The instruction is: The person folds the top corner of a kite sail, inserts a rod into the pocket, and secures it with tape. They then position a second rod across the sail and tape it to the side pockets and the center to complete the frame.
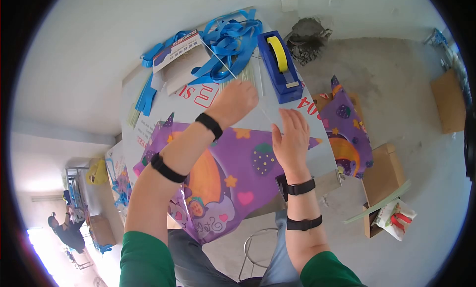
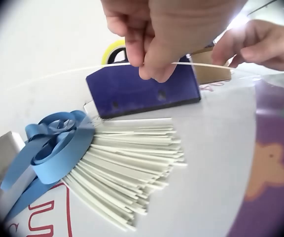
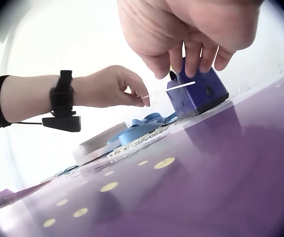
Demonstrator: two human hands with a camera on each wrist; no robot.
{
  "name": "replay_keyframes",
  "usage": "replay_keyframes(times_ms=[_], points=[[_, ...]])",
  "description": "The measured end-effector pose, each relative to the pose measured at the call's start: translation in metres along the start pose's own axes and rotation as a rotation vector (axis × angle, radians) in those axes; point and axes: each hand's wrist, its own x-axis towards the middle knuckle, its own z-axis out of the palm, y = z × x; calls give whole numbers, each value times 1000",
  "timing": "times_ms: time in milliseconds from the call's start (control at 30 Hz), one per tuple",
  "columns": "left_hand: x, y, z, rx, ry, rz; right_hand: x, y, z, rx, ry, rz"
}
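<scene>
Over the table [image 1: 161,104], pinches a white stick [image 3: 181,86] in the left hand [image 1: 234,102], holds the right hand [image 1: 293,143] straight-fingered nearby, with yellow tape [image 1: 277,54] in the far dispenser [image 1: 290,95] and an open box [image 1: 177,49] far left.

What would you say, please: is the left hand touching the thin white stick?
Touching; the left wrist view shows the left hand pinching the white stick.

The head camera is facing down over the desk [image 1: 152,107]. Both wrist cameras, nearer, are sharing the tape dispenser [image 2: 142,91].
</scene>
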Motion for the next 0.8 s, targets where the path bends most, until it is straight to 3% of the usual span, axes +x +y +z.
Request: replay_keyframes(times_ms=[67,133,200,267,300,367,400,467,500,567,700,800], points=[[-3,13,-14,9,27,86,-2,2,0,-32,-48,-44],[-2,20,-21,-2,4,97,-8,4,2,35,-294,22],[4,22,-28,-16,-18,113,-12,4,6,62,-276,126],[12,20,-34,-132,398,-10,-13,5,4,90,-259,229],[16,19,-30,-130,398,-3,-12,5,2,144,-222,306],[23,16,-7,-447,358,-641,-11,7,1,202,-181,386],[24,14,5,-445,356,-640,-11,8,1,247,-151,385],[26,8,26,-577,142,-879,-10,8,2,292,-126,376],[32,7,32,-576,145,-884,-10,8,3,355,-109,400],[47,9,43,-591,-158,-1044,-8,8,4,414,-93,420],[57,14,53,-568,-109,-1072,-8,9,3,467,-58,382],[62,10,60,-620,-195,-1103,-7,10,5,487,-53,392]])
